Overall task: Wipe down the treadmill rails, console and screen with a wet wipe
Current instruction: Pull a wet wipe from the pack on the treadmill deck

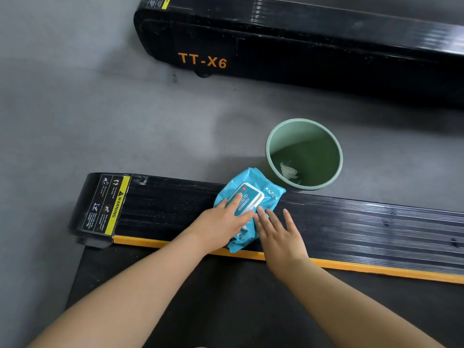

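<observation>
A blue wet-wipe pack (266, 189) with a white lid lies on the black ribbed side rail (364, 224) of the treadmill. My left hand (221, 222) rests flat on the pack, its fingers straight over the lid. My right hand (278, 232) lies beside it with fingers spread, its fingertips touching the pack's near right edge. An orange strip (376, 268) runs along the rail's inner side, next to the dark running belt (226, 310). No loose wipe is in either hand.
A green bin (271, 146) stands on the grey floor just beyond the rail, with a crumpled white wipe (288, 170) inside. A second black treadmill base marked TT-X6 (251, 54) lies across the top. A yellow warning label (110, 204) marks the rail's left end.
</observation>
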Motion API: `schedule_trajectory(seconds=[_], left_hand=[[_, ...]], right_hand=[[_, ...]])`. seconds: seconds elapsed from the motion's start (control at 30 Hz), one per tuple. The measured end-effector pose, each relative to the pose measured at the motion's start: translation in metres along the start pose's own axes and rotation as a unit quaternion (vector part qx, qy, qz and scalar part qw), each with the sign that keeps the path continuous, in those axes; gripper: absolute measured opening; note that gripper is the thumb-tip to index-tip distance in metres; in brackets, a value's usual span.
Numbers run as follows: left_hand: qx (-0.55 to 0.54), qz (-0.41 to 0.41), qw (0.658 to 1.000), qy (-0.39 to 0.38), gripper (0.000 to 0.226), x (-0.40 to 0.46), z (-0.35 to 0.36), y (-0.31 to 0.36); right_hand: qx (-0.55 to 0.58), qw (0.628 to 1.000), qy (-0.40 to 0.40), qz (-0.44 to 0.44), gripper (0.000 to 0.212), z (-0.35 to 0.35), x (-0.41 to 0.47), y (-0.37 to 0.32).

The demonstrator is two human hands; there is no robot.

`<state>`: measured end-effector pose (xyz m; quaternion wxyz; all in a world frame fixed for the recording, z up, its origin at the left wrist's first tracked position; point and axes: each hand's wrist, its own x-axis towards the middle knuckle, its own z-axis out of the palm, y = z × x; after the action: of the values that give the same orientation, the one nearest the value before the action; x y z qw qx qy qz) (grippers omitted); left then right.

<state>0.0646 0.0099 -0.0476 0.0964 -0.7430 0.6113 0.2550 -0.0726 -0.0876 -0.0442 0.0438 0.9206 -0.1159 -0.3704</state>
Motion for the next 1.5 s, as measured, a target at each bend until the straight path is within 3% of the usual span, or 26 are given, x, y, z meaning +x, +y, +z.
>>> schedule_trajectory(seconds=[0.13, 0.2, 0.3, 0.37, 0.5, 0.67, 0.83, 1.1, 1.2, 1.3, 1.43, 1.5], left_hand=[[-0.018, -0.004, 0.990, 0.139, 0.054, -0.008, 0.007, -0.013], [0.034, -0.033, 0.983, 0.179, 0.062, -0.012, 0.017, -0.027], [0.126, -0.062, 0.975, 0.173, 0.059, -0.015, 0.019, -0.038], [0.140, -0.061, 0.980, 0.129, 0.055, -0.016, 0.018, -0.036], [0.054, -0.043, 0.996, 0.064, 0.060, -0.002, 0.017, -0.032], [0.037, -0.052, 0.996, 0.062, 0.075, 0.005, 0.011, -0.025], [0.055, -0.063, 0.994, 0.076, 0.076, 0.005, 0.021, -0.019], [-0.018, -0.066, 0.992, 0.105, 0.072, 0.001, 0.026, -0.018], [-0.085, -0.050, 0.987, 0.130, 0.072, -0.001, 0.026, -0.021], [-0.138, -0.020, 0.977, 0.163, 0.058, -0.003, 0.028, -0.026], [-0.126, 0.035, 0.968, 0.216, 0.031, -0.006, 0.039, -0.029], [-0.105, 0.038, 0.967, 0.231, 0.026, -0.006, 0.045, -0.030]], right_hand=[[-0.010, 1.000, 0.012, 0.001, 0.072, -0.002, -0.004, 0.000], [-0.008, 1.000, 0.018, -0.005, 0.072, -0.004, -0.006, 0.000], [0.010, 0.999, 0.036, -0.015, 0.070, -0.009, -0.010, 0.003], [0.024, 0.998, 0.051, -0.026, 0.064, -0.014, -0.010, 0.005], [0.118, 0.987, 0.107, -0.034, 0.037, -0.024, -0.006, 0.006], [0.192, 0.968, 0.162, 0.012, 0.031, -0.036, 0.018, 0.004], [0.193, 0.965, 0.164, 0.067, 0.027, -0.039, 0.040, 0.005], [0.243, 0.947, 0.172, 0.123, 0.024, -0.040, 0.055, -0.001], [0.200, 0.948, 0.230, 0.090, 0.019, -0.038, 0.049, -0.006], [0.196, 0.928, 0.317, 0.012, 0.037, -0.025, 0.041, -0.012], [0.230, 0.909, 0.340, -0.073, 0.006, -0.010, 0.029, -0.018], [0.278, 0.908, 0.310, -0.039, 0.019, -0.008, 0.033, -0.014]])
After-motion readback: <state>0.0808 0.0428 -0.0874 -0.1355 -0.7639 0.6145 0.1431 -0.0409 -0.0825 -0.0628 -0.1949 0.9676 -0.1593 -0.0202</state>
